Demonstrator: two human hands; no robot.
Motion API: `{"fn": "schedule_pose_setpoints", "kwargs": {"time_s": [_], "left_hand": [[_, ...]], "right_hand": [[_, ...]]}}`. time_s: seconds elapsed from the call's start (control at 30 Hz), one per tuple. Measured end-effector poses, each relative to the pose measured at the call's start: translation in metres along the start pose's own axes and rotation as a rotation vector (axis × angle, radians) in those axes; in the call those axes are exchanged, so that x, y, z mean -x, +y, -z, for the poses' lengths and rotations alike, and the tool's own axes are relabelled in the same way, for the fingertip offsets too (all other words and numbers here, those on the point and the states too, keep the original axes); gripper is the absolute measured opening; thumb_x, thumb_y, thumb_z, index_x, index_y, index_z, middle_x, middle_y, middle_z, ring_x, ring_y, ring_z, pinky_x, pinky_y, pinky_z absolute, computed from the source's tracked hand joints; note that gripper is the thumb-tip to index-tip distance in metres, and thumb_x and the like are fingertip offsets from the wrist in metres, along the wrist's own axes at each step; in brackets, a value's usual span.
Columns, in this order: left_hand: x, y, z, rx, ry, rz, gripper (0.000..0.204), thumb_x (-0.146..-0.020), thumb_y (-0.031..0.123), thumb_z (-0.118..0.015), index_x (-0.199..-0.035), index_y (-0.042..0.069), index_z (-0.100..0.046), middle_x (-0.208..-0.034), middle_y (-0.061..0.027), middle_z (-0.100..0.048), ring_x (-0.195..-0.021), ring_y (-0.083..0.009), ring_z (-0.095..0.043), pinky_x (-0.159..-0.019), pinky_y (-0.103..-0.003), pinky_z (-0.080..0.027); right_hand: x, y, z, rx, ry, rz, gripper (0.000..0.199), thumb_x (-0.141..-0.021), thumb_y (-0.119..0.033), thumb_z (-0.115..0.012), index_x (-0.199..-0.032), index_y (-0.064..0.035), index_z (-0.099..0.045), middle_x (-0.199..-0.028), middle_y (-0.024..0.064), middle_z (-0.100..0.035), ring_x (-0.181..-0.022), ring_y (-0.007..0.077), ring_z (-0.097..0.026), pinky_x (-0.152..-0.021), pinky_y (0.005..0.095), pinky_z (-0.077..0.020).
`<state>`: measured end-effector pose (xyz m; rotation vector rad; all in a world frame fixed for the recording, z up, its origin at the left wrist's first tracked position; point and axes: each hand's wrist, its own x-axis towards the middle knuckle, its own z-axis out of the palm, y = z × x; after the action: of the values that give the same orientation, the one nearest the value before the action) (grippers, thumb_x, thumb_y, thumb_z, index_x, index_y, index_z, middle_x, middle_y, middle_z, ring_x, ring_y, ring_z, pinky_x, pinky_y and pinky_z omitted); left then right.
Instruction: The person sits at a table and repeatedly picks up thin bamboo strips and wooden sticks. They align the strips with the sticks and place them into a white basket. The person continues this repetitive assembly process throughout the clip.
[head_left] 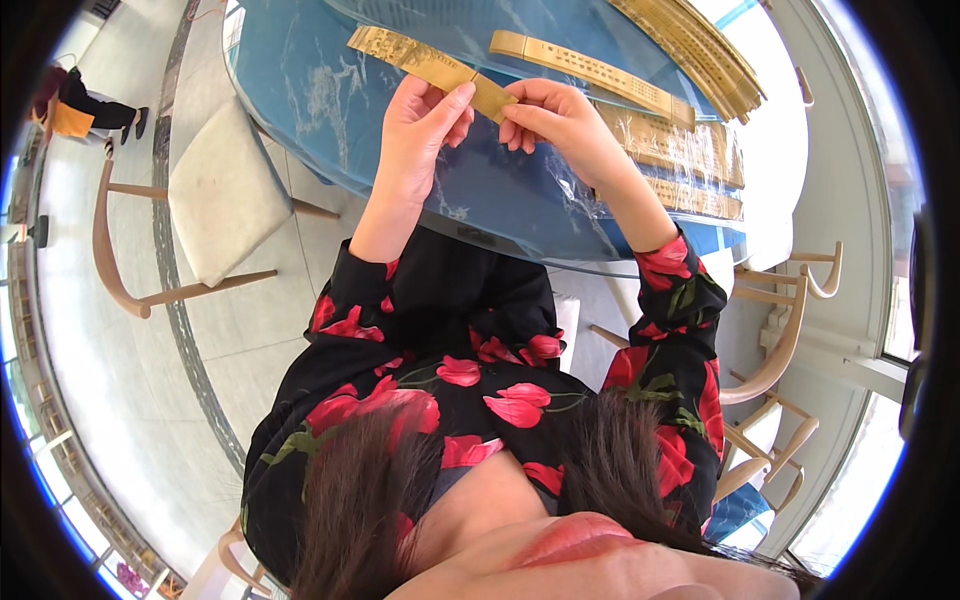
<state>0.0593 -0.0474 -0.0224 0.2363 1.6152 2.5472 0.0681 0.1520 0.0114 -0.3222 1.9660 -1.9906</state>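
A gold strip (415, 62) is hanging over the near part of the blue table (295, 105), slanting down from upper left to lower right between the person's two hands. It is probably being held at its right half so that both hands are working close together, leaving the longer patterned part sticking out freely to the left. A thin dark line is crossing it by the left thumb (perhaps a seam or the edge of a band; I cannot tell which).

The left hand (425, 118) is pinching the strip near that line, thumb on top and fingers curling beneath. The right hand (560, 120) is pinching the lower right end between thumb and forefinger, its other fingers bending loosely below. Neither hand is spreading wide; the two are sitting near each other but not touching, with a short piece of strip spanning the gap.

A single long strip (590, 70) is lying just beyond the right hand, seemingly within easy reach. A fanned pile of strips (695, 50) is lying farther off at the upper right, and bundles in clear wrap (690, 145) are resting beside the right forearm, apparently grouped on that side to leave working room. A pale chair (225, 190) is standing to the left of the table.
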Motion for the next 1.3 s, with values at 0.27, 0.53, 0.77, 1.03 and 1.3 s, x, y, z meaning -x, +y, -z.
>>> {"fn": "schedule_pose_setpoints", "kwargs": {"time_s": [0.27,0.53,0.77,1.03,1.3], "left_hand": [[0.003,0.0,0.001,-0.003,-0.031,-0.008,0.016,-0.096,0.012,-0.073,-0.108,0.006,-0.064,-0.084,-0.0008,-0.066,-0.071,-0.0061,-0.059,-0.062,-0.021,-0.045],[0.008,-0.001,-0.002,-0.067,-0.043,-0.038,0.015,-0.097,0.012,-0.07,-0.109,0.007,-0.064,-0.085,-0.001,-0.066,-0.07,-0.0064,-0.058,-0.06,-0.021,-0.042],[0.022,0.026,-0.016,-0.955,-0.176,-0.343,0.023,-0.087,0.018,-0.079,-0.103,0.006,-0.068,-0.087,-0.0036,-0.07,-0.083,-0.0145,-0.065,-0.073,-0.028,-0.05],[-0.028,0.01,-0.007,-1.466,-0.31,-0.98,0.046,-0.079,0.02,-0.081,-0.122,0.013,-0.068,-0.113,0.0002,-0.067,-0.12,-0.0207,-0.059,-0.108,-0.053,-0.04],[-0.032,0.007,-0.01,-1.662,-0.32,-1.131,0.029,-0.084,0.017,-0.073,-0.111,0.01,-0.069,-0.098,0.0004,-0.064,-0.099,-0.0172,-0.062,-0.105,-0.051,-0.044]], "right_hand": [[0.001,-0.001,0.003,0.031,-0.037,-0.03,0.019,-0.102,-0.019,-0.062,-0.103,-0.0015,-0.068,-0.082,0.0021,-0.07,-0.071,0.0054,-0.062,-0.066,0.0198,-0.0472],[-0.001,0.005,0.001,0.02,0.068,-0.005,0.016,-0.099,-0.018,-0.065,-0.099,-0.0027,-0.068,-0.084,-0.0003,-0.066,-0.072,0.0047,-0.06,-0.065,0.0198,-0.0467],[-0.004,0.006,0.015,0.37,0.272,0.137,0.012,-0.094,-0.011,-0.063,-0.097,0.0005,-0.065,-0.079,0.0046,-0.066,-0.07,0.0107,-0.065,-0.062,0.0267,-0.0507],[-0.005,0.006,0.01,0.44,0.235,0.122,0.013,-0.091,-0.011,-0.064,-0.092,0.0023,-0.066,-0.078,0.0073,-0.068,-0.068,0.0127,-0.065,-0.063,0.0292,-0.0505],[-0.006,0.013,0.015,0.287,0.236,0.059,0.015,-0.09,-0.013,-0.067,-0.087,0.001,-0.065,-0.075,0.0045,-0.067,-0.065,0.0098,-0.063,-0.059,0.0263,-0.0491]]}}
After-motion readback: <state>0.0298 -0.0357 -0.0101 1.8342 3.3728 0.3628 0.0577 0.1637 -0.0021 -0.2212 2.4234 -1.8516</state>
